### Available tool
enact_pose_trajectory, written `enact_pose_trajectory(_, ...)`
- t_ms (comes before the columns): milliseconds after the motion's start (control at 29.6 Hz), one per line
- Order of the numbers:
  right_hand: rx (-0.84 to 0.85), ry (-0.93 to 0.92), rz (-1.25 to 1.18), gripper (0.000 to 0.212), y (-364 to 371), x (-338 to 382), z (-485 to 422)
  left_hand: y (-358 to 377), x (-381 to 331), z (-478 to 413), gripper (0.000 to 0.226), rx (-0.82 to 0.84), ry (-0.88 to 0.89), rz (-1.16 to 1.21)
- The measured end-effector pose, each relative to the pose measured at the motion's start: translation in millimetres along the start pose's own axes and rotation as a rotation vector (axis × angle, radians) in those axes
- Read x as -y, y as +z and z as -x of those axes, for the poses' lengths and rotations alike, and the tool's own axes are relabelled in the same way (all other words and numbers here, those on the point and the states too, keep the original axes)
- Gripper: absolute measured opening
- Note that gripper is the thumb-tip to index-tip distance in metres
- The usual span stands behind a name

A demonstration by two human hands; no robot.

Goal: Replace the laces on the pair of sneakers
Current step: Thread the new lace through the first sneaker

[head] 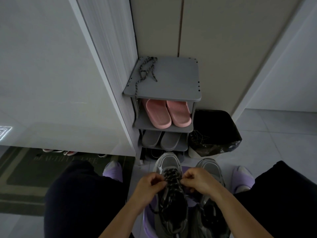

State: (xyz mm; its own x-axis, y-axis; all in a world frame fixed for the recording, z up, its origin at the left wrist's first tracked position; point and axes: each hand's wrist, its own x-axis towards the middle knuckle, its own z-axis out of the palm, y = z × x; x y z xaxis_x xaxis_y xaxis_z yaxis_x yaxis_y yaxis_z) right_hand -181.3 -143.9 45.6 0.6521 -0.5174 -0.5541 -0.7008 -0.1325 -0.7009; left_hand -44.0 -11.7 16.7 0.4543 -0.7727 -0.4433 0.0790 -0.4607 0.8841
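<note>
Two grey sneakers stand side by side on a purple stool (148, 219) between my knees. The left sneaker (169, 163) carries a dark speckled lace (172, 176) crossed through its eyelets. My left hand (151, 183) pinches that lace at the shoe's left side, and my right hand (197, 181) pinches it at the right side. The right sneaker (210, 167) lies partly under my right forearm, its lacing hidden. A spare grey speckled lace (145, 71) lies loose on top of the grey shoe rack (171, 83), one end hanging over the front edge.
The rack holds pink slippers (167, 113) and grey slippers (160, 140) on lower shelves. A bin lined with a black bag (214, 131) stands right of it. White cabinet doors rise to the left, a dark doormat (42, 170) lies below. My feet wear purple slippers (113, 170).
</note>
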Motion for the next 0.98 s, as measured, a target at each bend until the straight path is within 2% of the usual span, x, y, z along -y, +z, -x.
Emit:
enact_pose_trajectory(169, -0.088, -0.059, 0.011, 0.010, -0.9, 3.3, 10.8, -2.7, -3.4, 7.8, 0.009, -0.078, 0.064, -0.008)
enact_pose_trajectory(304, -0.011, -0.121, 0.114, 0.006, 3.3, 11.4, 17.2, 3.1, -8.3, 11.5, 0.017, 0.024, 0.118, -0.133)
enact_pose_trajectory(406, -0.011, -0.113, 0.172, 0.006, 3.5, 14.7, 17.4, 3.0, -12.2, 10.5, 0.018, -0.001, 0.116, -0.219)
enact_pose_trajectory(608, -0.043, -0.073, 0.158, 0.014, 0.9, 7.0, 21.4, -3.5, -7.0, 19.2, 0.020, -0.130, 0.086, -0.077)
enact_pose_trajectory(777, 0.041, -0.078, 0.109, 0.010, -2.8, 7.8, 21.3, -3.4, -6.8, 17.7, 0.012, -0.039, 0.039, -0.025)
enact_pose_trajectory(845, 0.025, -0.079, 0.118, 0.012, -2.0, 9.6, 21.5, 1.2, -5.1, 18.2, 0.011, -0.002, 0.033, -0.014)
enact_pose_trajectory(980, 0.010, -0.049, 0.197, 0.016, -3.7, 12.5, 30.7, -0.3, -5.1, 22.5, 0.014, -0.032, 0.021, -0.061)
